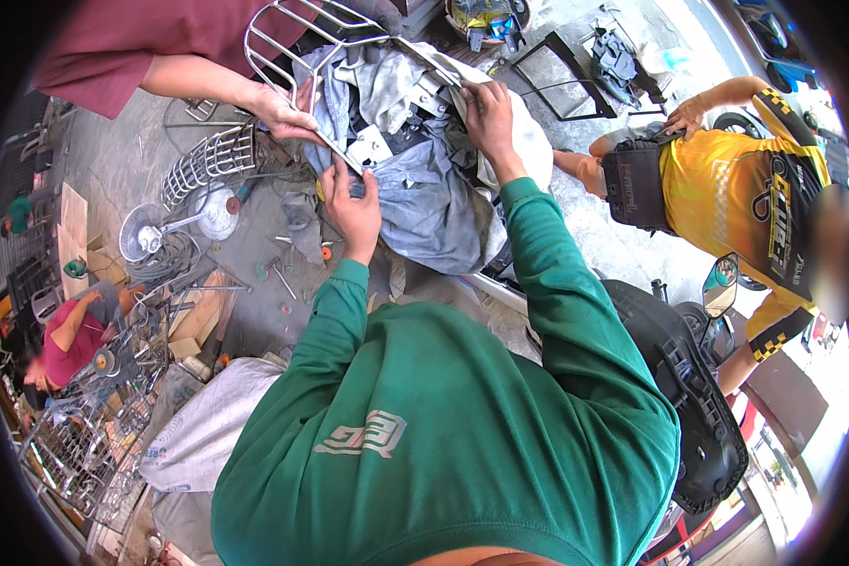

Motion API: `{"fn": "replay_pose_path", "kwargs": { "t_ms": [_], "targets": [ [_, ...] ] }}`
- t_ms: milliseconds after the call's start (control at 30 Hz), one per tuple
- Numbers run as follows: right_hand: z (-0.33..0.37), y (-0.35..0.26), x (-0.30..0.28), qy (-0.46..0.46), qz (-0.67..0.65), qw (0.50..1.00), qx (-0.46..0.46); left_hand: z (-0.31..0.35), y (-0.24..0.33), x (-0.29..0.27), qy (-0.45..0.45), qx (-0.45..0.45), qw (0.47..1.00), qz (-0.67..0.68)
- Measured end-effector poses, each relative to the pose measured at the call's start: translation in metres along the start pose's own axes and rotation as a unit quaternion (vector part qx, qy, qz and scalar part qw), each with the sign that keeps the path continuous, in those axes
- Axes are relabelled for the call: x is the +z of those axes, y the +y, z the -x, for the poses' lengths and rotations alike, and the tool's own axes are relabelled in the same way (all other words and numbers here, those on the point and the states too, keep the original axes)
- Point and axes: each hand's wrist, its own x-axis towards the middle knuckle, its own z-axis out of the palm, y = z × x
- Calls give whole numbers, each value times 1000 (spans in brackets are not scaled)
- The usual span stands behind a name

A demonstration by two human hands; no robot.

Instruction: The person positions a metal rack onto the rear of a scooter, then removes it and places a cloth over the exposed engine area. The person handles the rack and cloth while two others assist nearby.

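A silver metal luggage rack (349, 43) made of bent bars reaches over the rear of a motorcycle draped with grey cloths (434, 203). My left hand (352, 209) is closed with thumb and fingers on the end of its left bar. On the right bar, my right hand (491, 123) grips with bent fingers near the bar's end. A co-worker's hand (288, 113), from a maroon sleeve, holds the same left bar just beyond my left hand. Between the bars, a pale metal plate (370, 145) and dark parts show among the cloths.
To the right stands a person in a yellow shirt (726, 189), near a mirror (721, 286). A black motorcycle seat (684, 401) lies by my right side. At left are a wire basket (208, 168), a fan (143, 231), scattered tools and a white sack (212, 424).
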Motion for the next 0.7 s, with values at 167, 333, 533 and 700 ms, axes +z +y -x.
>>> {"fn": "replay_pose_path", "kwargs": {
  "t_ms": [167,333,533,700],
  "targets": [
    [0,-1,0,4,-3,1000,3,2,-5,3,10,16,1000,8],
    [-1,-2,-6,-15,-22,999,23,3,-4,1,-3,4,1000,16],
    [-13,5,-21,-92,-79,989,80,3,-4,-10,-64,-6,997,41],
    [-15,9,-21,-135,-64,987,51,8,-6,-14,-95,-5,995,38]
  ]
}}
